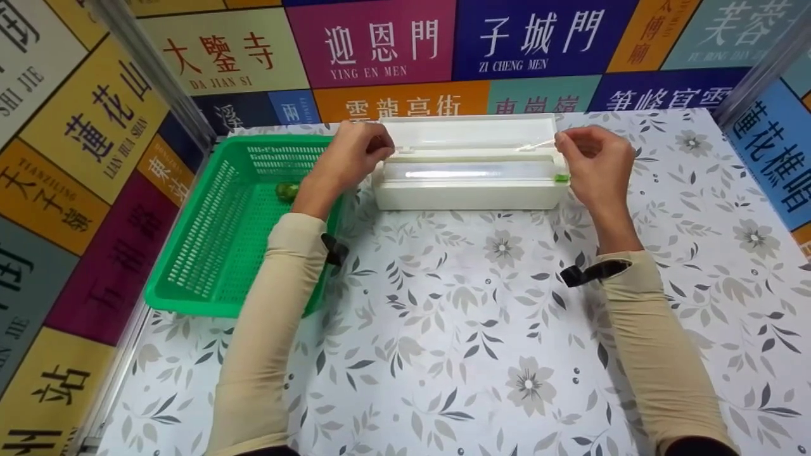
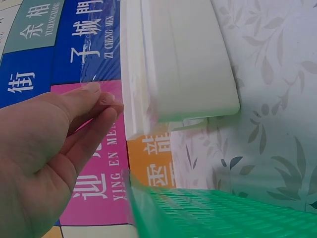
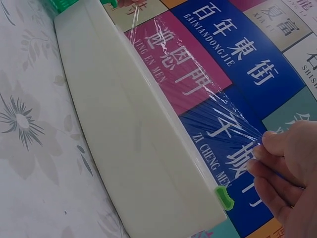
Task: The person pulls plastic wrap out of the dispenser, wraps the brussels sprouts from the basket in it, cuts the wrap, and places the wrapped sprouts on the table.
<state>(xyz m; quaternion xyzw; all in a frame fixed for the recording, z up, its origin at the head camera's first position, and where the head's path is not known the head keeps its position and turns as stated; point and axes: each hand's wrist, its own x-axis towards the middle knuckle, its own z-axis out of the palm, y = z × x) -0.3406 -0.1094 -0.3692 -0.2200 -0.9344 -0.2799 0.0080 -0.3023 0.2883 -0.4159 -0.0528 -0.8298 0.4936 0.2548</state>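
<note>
1. Right wrist view: clear film (image 3: 203, 84) is stretched out by the white dispenser box (image 3: 133, 124), between both hands.
2. Yep, its edge is pinched by the left hand (image 1: 355, 149) and the right hand (image 1: 599, 161).
3. Some green veggie (image 1: 287, 191) is held in the green basket (image 1: 190, 309), left of the box.
4. Everything's set on a floral tablecloth (image 1: 437, 329).

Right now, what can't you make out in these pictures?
- Head: the left arm hides part of the green basket and the green item inside.
- Left wrist: top edge crops the white box.
- Right wrist: white box hides film roll; right edge crops right hand.
</note>
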